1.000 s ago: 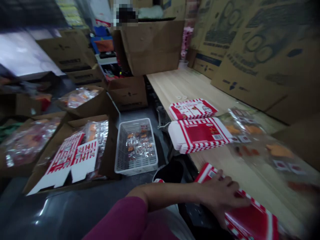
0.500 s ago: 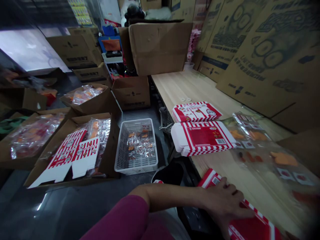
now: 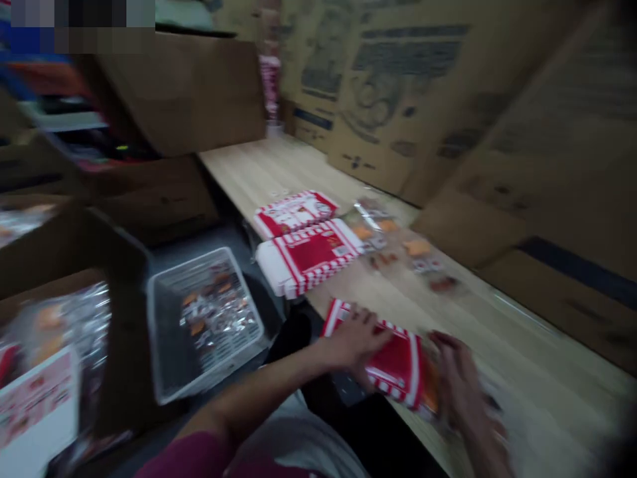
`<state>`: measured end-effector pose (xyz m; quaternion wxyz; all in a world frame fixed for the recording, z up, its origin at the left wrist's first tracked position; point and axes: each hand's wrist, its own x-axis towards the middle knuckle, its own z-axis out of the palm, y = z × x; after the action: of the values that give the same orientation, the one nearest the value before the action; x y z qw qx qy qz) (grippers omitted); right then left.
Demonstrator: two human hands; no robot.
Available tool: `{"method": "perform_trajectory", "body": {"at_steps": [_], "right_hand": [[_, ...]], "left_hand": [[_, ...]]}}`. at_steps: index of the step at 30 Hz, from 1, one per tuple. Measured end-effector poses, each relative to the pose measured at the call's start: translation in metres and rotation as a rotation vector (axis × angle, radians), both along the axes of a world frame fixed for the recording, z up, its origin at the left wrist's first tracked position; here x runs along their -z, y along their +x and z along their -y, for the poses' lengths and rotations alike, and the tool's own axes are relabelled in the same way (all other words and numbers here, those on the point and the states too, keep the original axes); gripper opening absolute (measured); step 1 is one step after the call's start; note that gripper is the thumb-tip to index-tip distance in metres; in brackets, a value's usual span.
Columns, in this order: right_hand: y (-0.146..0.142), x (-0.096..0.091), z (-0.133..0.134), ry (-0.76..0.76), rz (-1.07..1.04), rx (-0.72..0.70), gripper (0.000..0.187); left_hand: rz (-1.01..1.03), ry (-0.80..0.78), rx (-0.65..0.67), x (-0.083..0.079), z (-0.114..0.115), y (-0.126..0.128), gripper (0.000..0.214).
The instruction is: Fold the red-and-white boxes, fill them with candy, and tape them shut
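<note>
A red carton with red-and-white striped edges (image 3: 398,362) lies slanted along the near edge of the wooden table. Across its top rests my left hand (image 3: 355,342), fingers bent over it and holding it. My right hand (image 3: 458,378) curls at the carton's right end, against a clear plastic packet with something orange inside (image 3: 430,388). Part of that packet sits at the carton's end; blur hides how far in it goes. Further up the table lie a stack of flat red-and-white cartons (image 3: 318,255) and a second stack (image 3: 297,216) behind it.
Clear packets with orange pieces (image 3: 417,248) lie along the table (image 3: 527,345). Tall cardboard boxes (image 3: 378,99) line its back. A white plastic basket (image 3: 162,352) of small packets stands on the floor at left, beside an open cardboard box (image 3: 117,358) with packets and cartons.
The view has swung right. My right hand has come into view at the carton's right end with the clear packet. My left hand stays on the carton.
</note>
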<state>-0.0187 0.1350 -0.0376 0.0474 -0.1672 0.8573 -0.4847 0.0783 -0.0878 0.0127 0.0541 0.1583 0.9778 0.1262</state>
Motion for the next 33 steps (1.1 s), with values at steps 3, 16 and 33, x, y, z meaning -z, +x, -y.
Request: {"method": "perform_trajectory", "body": {"at_steps": [3, 16, 33], "right_hand": [[0.006, -0.008, -0.01, -0.041, 0.006, 0.038, 0.042], [0.018, -0.002, -0.011, -0.106, 0.13, 0.065, 0.051], [0.021, -0.022, 0.0, -0.313, 0.074, 0.376, 0.033]], "left_hand": [[0.015, 0.017, -0.063, 0.005, -0.003, -0.004, 0.114], [0.045, -0.049, -0.086, 0.005, -0.012, -0.007, 0.111], [-0.07, -0.067, -0.082, 0.014, -0.017, -0.003, 0.101]]}}
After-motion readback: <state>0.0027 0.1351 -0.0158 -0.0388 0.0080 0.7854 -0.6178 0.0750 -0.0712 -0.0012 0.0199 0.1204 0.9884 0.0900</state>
